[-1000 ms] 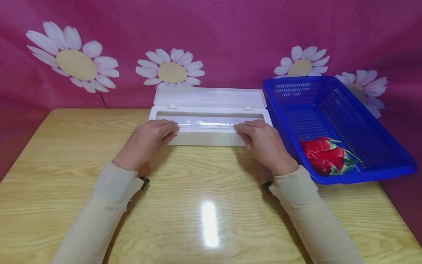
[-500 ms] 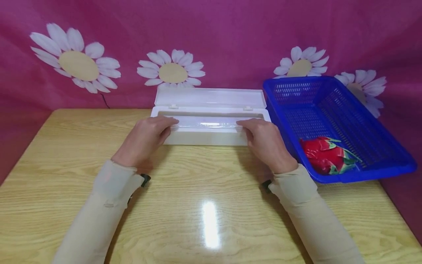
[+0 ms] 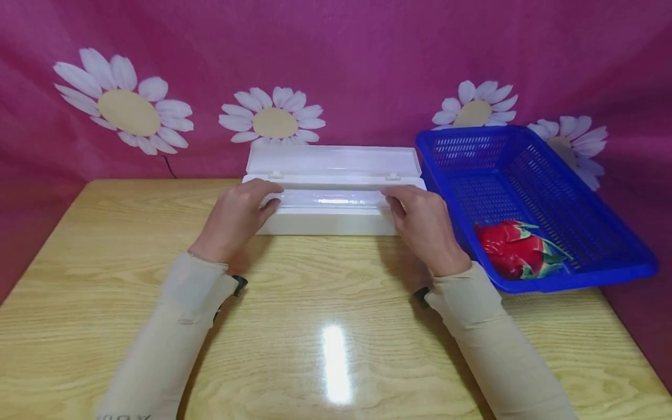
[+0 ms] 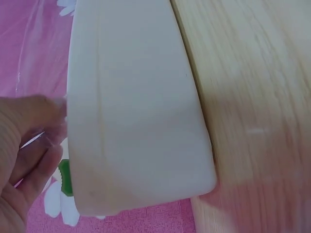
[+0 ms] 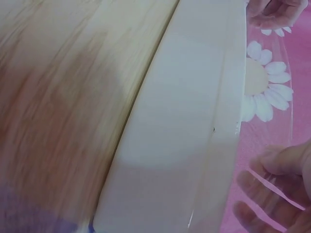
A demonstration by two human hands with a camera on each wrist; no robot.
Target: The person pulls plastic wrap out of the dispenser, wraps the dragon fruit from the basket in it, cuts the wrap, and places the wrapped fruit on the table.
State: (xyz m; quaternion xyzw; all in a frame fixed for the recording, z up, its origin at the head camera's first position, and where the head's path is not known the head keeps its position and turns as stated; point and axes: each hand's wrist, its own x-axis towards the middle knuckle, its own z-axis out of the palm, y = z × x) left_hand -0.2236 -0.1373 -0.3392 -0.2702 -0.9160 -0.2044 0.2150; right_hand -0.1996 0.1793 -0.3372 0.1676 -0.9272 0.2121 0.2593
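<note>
A long white plastic-wrap box point(image 3: 325, 224) lies with its lid point(image 3: 333, 160) raised at the back. Inside it sits the roll of clear plastic wrap point(image 3: 336, 198). My left hand point(image 3: 236, 213) is over the box's left end, thumb and forefinger at the film. At the right end my right hand point(image 3: 422, 221) has its fingertips at the film too. Clear film spans between the hands in the right wrist view, where the right fingers point(image 5: 286, 162) are bent around it. A small green piece point(image 4: 65, 177) shows beside the box in the left wrist view.
A blue plastic basket point(image 3: 451, 175) stands right of the box, close to its end, with a red and green dragon fruit point(image 3: 511, 249) inside. Underneath is a wood-grain table point(image 3: 294, 326). A pink flowered cloth point(image 3: 367, 70) hangs behind it.
Both hands have shifted slightly back and up over the box. The film strip that crossed the front rim has drawn back toward the roll. Left thumb and forefinger are a bit farther apart.
</note>
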